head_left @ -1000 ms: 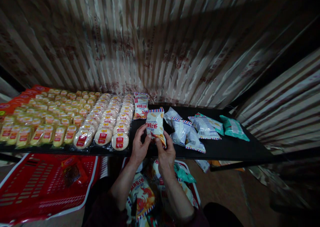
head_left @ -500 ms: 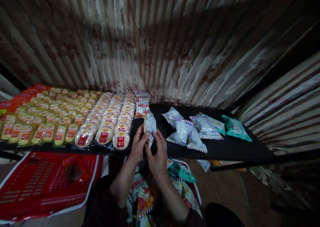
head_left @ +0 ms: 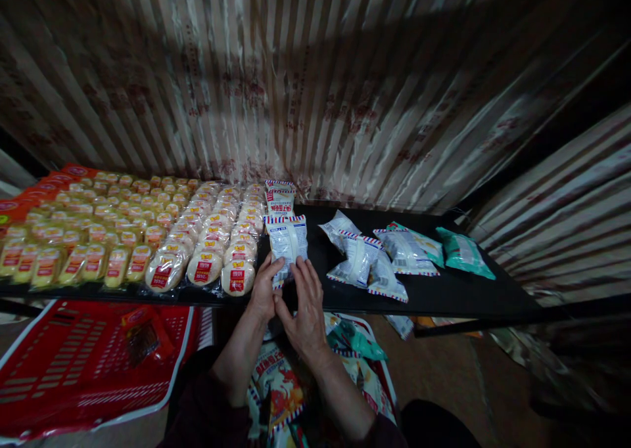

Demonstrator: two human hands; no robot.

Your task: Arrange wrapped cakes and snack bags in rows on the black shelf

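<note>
A snack bag (head_left: 288, 241), silvery white with red and blue striped ends, stands tilted at the shelf's front edge, its printed back towards me. My left hand (head_left: 262, 291) pinches its lower left corner between thumb and fingers. My right hand (head_left: 306, 311) lies against its lower right side with fingers stretched, the thumb apart below. Right behind it is a similar bag (head_left: 280, 203), front showing, partly covered. Rows of round packaged cakes (head_left: 238, 278) adjoin on the left. Several loose snack bags (head_left: 363, 259) lie on the right.
The black shelf (head_left: 458, 297) carries yellow packaged cakes (head_left: 94, 259) and orange packets (head_left: 49, 186) farther left. A green bag (head_left: 464, 254) lies at right. Below are a red basket (head_left: 39, 369) and a container of snack bags (head_left: 279, 385). A striped curtain (head_left: 315, 93) hangs behind.
The bag has turned from edge-on to broad side facing me and moved slightly left, in front of the standing bag. My right fingers have shifted lower on its face.
</note>
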